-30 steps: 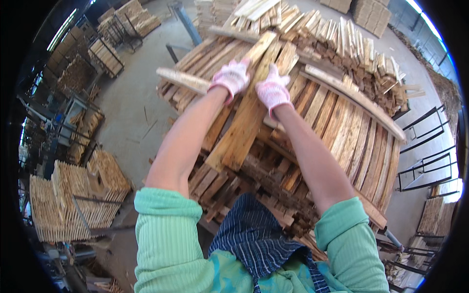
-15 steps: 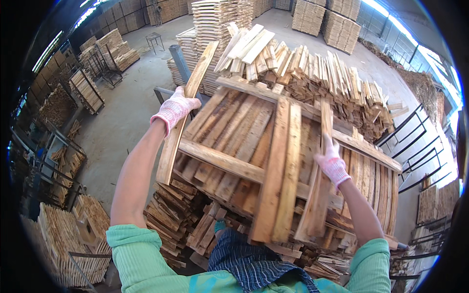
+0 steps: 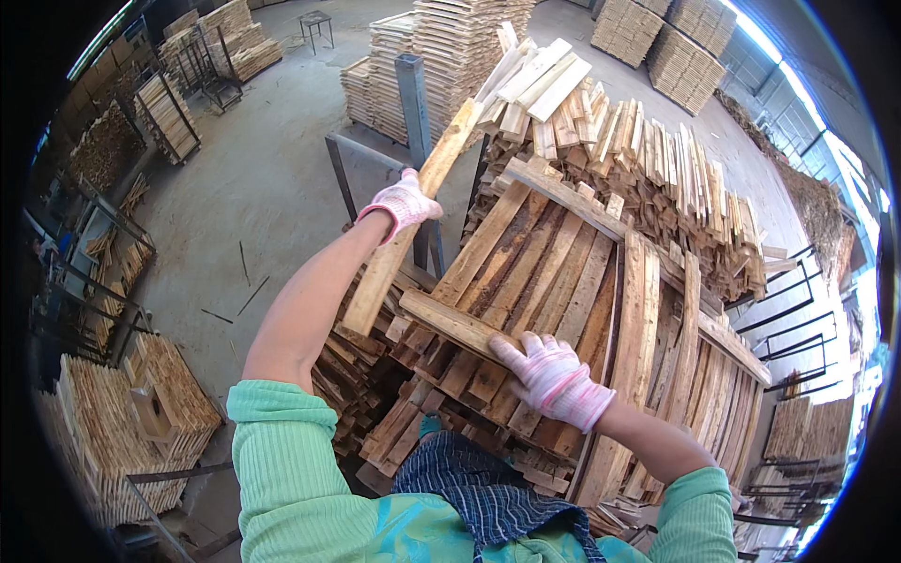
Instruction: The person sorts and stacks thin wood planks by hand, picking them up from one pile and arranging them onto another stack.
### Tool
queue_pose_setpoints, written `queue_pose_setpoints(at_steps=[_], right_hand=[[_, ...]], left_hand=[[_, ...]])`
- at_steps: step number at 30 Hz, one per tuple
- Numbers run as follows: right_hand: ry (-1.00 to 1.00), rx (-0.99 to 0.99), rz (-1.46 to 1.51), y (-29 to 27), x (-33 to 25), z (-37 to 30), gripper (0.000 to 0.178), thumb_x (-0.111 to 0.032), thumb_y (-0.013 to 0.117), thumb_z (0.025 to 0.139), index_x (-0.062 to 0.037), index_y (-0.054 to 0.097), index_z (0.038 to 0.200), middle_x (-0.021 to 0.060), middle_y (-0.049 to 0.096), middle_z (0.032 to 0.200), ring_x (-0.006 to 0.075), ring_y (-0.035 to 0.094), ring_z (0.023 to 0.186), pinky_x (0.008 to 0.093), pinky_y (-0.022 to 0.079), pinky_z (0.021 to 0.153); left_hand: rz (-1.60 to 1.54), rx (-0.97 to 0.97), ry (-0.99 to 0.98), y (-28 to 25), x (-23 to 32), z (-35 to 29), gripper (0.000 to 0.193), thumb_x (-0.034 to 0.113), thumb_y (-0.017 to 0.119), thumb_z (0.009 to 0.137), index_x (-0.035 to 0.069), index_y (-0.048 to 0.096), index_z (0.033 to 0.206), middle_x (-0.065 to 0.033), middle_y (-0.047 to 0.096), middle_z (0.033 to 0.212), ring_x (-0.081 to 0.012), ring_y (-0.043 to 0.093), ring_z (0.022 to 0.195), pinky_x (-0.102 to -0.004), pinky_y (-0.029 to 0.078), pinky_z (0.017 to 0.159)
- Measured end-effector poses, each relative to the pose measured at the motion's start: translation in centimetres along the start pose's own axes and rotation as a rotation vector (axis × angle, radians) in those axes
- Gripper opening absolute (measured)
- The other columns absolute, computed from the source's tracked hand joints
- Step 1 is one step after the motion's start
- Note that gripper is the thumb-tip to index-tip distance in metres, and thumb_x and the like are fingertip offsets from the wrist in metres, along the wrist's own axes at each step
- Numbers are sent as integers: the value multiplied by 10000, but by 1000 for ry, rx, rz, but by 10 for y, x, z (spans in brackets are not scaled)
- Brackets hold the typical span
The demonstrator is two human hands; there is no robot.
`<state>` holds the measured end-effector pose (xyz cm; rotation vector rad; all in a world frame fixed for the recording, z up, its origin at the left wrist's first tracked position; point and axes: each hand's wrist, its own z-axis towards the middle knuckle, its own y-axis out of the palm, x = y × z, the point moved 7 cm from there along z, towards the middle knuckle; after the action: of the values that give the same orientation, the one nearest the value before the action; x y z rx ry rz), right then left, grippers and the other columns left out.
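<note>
My left hand [image 3: 402,205], in a white and pink knit glove, is closed around a long wooden slat [image 3: 383,281] held tilted above the left end of the work. My right hand [image 3: 556,380], gloved alike, lies with fingers apart on a wooden crosspiece [image 3: 455,324]. Beneath the crosspiece, several rough slats [image 3: 554,263] lie side by side as a panel. Two loose slats [image 3: 636,310] lie across its middle, and another slat [image 3: 690,328] rests just right of them. A far crosspiece [image 3: 572,202] runs along the opposite edge.
A heap of short boards [image 3: 638,141] rises beyond the panel. A metal post [image 3: 413,103] and frame stand just past my left hand. Loose wood offcuts [image 3: 404,422] lie below the panel near me. Stacked slats [image 3: 141,432] stand at lower left, and black metal racks [image 3: 788,319] at right.
My right hand has let go of a slat, which now lies on the panel, and has moved left onto the near crosspiece. My left hand still holds its slat. The view has shifted.
</note>
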<state>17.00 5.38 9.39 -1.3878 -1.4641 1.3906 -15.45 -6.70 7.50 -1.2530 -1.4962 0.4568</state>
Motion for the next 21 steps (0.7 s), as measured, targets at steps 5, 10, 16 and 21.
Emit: queue_pose_setpoints(at_steps=[5, 10, 16, 21], right_hand=[[-13, 48, 105, 13, 10, 9, 716, -188, 701, 841, -159, 422, 1500, 204, 567, 1182, 408, 577, 1094, 496, 486, 929], [-34, 112, 184, -1, 4, 0, 680, -172, 721, 833, -146, 464, 1462, 201, 570, 1174, 410, 574, 1091, 498, 487, 934], [-30, 103, 212, -8, 4, -3, 677, -156, 735, 814, -145, 482, 1442, 205, 577, 1178, 411, 580, 1093, 500, 491, 940], [-72, 100, 192, 9, 1, -2, 674, -175, 741, 815, -156, 488, 1439, 204, 582, 1151, 412, 589, 1055, 498, 502, 916]], left_hand=[[-69, -48, 21, 10, 0, -8, 1044, 401, 778, 764, 2, 211, 1545, -263, 603, 1307, -383, 601, 1212, -417, 473, 1010], [-102, -46, 7, 19, -3, 1, 1058, 441, 792, 738, -3, 248, 1529, -267, 600, 1308, -382, 605, 1196, -420, 481, 994], [-125, -97, 43, 38, 25, -4, 1030, 444, 790, 750, -34, 273, 1502, -281, 571, 1356, -385, 581, 1247, -414, 464, 1048], [-120, -167, 78, 61, 36, -4, 1078, 500, 773, 817, -71, 203, 1533, -324, 495, 1442, -403, 519, 1339, -421, 422, 1109]])
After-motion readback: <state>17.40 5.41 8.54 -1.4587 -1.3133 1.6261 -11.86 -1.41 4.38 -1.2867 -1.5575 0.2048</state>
